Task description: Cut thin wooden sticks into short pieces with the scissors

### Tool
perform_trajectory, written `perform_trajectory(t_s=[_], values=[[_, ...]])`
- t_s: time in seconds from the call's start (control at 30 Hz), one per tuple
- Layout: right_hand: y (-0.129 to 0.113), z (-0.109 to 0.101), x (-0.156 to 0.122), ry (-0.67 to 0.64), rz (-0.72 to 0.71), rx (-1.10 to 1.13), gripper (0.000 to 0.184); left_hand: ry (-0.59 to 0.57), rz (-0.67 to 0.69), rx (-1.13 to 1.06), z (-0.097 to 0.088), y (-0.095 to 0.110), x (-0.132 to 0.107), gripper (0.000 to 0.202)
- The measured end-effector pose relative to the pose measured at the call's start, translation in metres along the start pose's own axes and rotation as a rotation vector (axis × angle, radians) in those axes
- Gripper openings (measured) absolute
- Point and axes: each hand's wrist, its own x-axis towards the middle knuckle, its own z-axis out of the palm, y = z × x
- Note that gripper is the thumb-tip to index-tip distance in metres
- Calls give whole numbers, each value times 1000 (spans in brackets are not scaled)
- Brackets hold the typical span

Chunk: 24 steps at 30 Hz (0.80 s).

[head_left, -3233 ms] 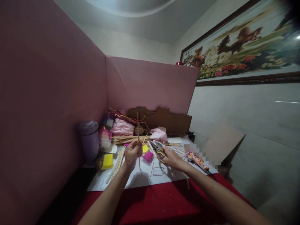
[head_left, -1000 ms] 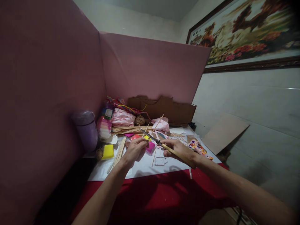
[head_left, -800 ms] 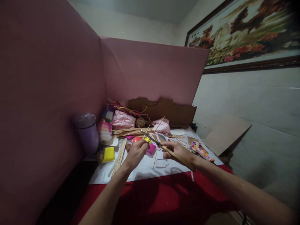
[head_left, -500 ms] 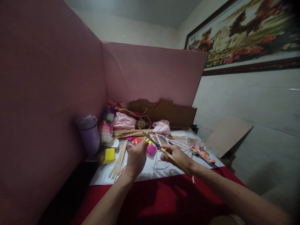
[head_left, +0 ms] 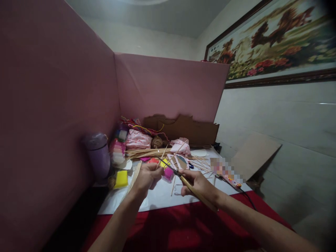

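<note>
Since the earliest frame, the thin pale wooden stick (head_left: 179,149) has swung from upright to a slant, and the scissors have come across to it.

Left to right, we note: a purple cylindrical tumbler (head_left: 98,159), lid wrapped in clear film; a square yellow packet (head_left: 121,180); then the left hand (head_left: 149,176), closed, fingertips pinched on the stick's near end. Long axis runs from there forward and rightward. The metal scissors with tan handles (head_left: 187,183) point forward-left, crossing the stick's line just beyond the left fingertips; contact, and blade gap, we cannot tell. The right hand (head_left: 201,183) is curled around the handles; the left is nearer the stick.

Writing: the label on the coloured bag (head_left: 123,134) is pixelated; marks on the framed horse picture (head_left: 265,45) are too small to read.
</note>
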Motion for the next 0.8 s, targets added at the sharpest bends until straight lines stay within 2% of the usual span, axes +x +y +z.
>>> perform_trajectory(t_s=[0.1,0.17,0.23,0.33,0.4,0.5,0.57,0.63,0.7,0.8], values=[[-1,-1,0,-5,-25,-30,42,-102,-128,-84,-1,3,-1,31],[-2,-1,0,-5,-21,-9,40,-73,-80,-63,2,1,-1,31],[-3,0,0,7,-5,19,37,78,117,72,7,-3,-1,32],[-5,4,0,45,8,5,34,330,471,395,12,-11,-3,31],[-8,6,-1,82,0,-44,33,410,620,575,13,-14,-3,27],[-11,8,-1,126,-23,-114,31,450,723,729,11,-17,-3,22],[-11,8,-2,132,-30,-130,31,439,712,747,9,-17,-2,22],[-9,7,-3,114,-23,-129,31,404,643,666,8,-15,-2,26],[-5,5,-5,92,-25,-147,32,323,523,476,8,-11,-2,30],[0,0,-8,90,-79,-228,36,150,254,128,8,-3,-5,30]])
